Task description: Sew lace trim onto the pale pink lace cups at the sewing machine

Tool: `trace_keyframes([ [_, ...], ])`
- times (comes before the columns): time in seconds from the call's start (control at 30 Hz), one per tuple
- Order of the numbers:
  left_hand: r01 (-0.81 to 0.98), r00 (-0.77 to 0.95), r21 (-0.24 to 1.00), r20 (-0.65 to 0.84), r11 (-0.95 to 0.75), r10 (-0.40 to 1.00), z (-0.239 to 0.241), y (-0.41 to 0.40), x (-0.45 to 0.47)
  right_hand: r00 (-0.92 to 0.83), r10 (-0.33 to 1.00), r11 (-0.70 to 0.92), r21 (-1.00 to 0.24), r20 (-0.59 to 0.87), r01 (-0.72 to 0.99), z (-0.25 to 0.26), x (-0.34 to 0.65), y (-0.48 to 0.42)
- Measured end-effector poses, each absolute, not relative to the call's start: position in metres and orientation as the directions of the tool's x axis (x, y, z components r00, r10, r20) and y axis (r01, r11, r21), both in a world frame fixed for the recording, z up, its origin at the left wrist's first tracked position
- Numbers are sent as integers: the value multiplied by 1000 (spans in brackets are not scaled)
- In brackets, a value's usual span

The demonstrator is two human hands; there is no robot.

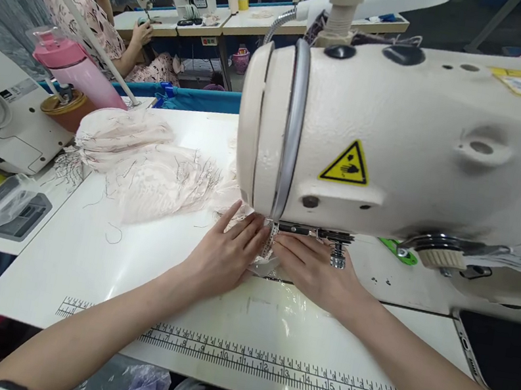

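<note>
Beyond the far edge of the glossy white surface (81,251), a sewing room holds more machines and a seated co-worker. Smooth, cream-painted metal makes up the machine (402,125), whose rounded, barrel-like head overhangs the middle and right of the surface. Pale pink cloth (157,184) lies crumpled from the far left corner towards the needle area, its narrow end running under both hands. It looks sheer, very light and limp, with a lacy, frayed texture that should slide easily on the slick top yet could snag or stretch if tugged. Best hold is probably flat fingertips either side of the narrow end, clear of the loose threads. Left hand (226,249) lies palm down, fingers extended and a little apart, resting on the cloth rather than gripping it. Right hand (312,270) reaches in with fingers together, tips at the cloth beneath the metal guide (314,232); whether they pinch it, I cannot tell. Flat, dark-glassed phone (508,356) sits by the right edge. Smallest, a curled, wiry thread (114,235) lies nearer the left edge.
</note>
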State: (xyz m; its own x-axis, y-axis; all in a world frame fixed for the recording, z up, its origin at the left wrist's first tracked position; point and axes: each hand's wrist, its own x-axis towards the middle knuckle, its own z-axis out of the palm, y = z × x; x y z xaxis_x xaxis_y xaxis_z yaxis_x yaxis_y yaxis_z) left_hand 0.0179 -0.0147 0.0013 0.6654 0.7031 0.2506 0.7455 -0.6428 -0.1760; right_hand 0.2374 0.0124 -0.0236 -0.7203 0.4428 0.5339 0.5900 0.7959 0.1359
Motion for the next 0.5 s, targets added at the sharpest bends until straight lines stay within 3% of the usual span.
trace_keyframes([
  [0.2,752,658,-190,269,-631,703,0,-17,19,-682,298,767,258,668,587,-31,241,22],
  [0.5,765,643,-198,268,-612,717,2,-18,20,-696,364,768,222,619,600,-30,240,26],
])
